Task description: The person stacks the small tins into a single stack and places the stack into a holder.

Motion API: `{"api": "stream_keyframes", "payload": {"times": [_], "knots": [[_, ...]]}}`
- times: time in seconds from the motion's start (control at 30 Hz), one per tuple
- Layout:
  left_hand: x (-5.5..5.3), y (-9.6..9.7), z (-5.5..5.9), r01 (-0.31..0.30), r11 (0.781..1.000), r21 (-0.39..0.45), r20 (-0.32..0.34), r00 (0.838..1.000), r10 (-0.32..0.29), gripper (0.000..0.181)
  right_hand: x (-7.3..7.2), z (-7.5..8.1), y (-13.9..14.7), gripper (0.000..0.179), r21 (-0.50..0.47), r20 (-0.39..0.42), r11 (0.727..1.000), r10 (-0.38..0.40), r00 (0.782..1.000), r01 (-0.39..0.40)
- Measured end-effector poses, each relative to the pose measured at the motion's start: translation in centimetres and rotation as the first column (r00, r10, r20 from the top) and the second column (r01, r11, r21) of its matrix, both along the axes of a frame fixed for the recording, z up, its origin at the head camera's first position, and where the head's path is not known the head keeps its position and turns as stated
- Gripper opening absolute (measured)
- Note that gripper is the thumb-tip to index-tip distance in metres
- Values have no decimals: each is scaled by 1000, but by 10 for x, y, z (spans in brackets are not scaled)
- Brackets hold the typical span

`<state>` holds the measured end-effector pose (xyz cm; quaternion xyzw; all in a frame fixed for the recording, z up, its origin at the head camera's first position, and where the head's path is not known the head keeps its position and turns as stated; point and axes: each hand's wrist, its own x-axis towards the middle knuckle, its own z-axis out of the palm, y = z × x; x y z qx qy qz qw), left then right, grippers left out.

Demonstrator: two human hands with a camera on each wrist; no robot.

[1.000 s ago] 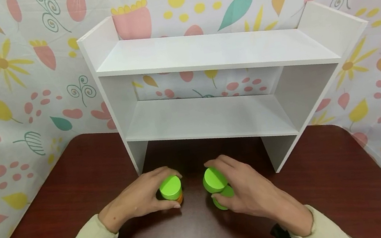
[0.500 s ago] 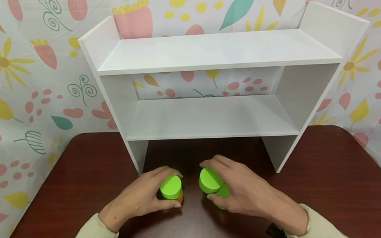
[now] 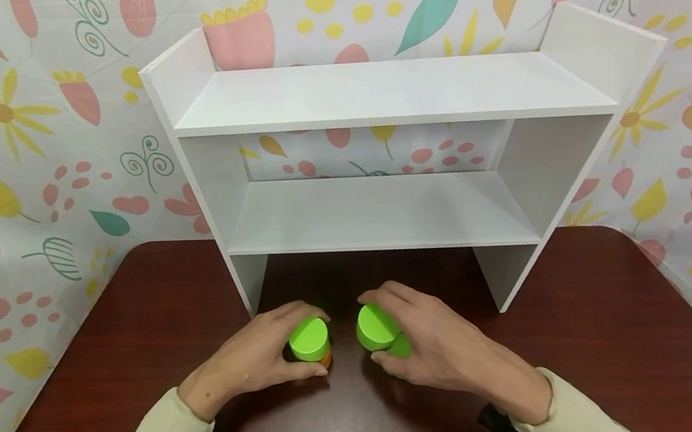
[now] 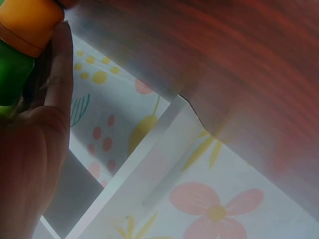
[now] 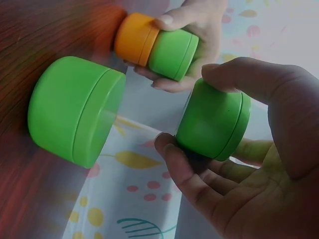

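My left hand (image 3: 261, 350) curls its fingers and thumb round a small round lidded green jar (image 3: 309, 340), stacked on an orange jar (image 5: 134, 37) on the table. In the left wrist view the orange jar (image 4: 32, 22) shows at the upper left corner beside the fingers. My right hand (image 3: 436, 337) grips a second green jar (image 5: 214, 119) between thumb and fingers, above and a little left of a third green jar (image 5: 75, 112) standing on the table. From the head, my right hand and the held jar partly cover that lower jar (image 3: 400, 345).
A white two-tier shelf (image 3: 378, 207) stands on the dark red-brown table (image 3: 151, 315) just beyond both hands, its side panels reaching down to the tabletop. Behind it hangs a patterned cloth (image 3: 47, 127) with flowers and leaves.
My right hand has shifted a little left with its green jar, toward the left hand, covering more of the lower green jar. The left hand stays in place.
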<state>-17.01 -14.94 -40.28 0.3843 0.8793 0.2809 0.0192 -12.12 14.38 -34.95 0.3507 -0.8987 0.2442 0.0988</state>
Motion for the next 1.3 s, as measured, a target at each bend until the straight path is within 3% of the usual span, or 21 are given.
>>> {"api": "stream_keyframes", "payload": {"times": [0.73,1.3], "knots": [[1,1,-2,-1,1000,16,5,1000,1,63,-1,4,-13,64,0,58,1000,-1,998,1],[2,2,-2,-5,1000,10,0,1000,5,58,-1,9,-26,63,-9,57,999,37,998,-36]]}}
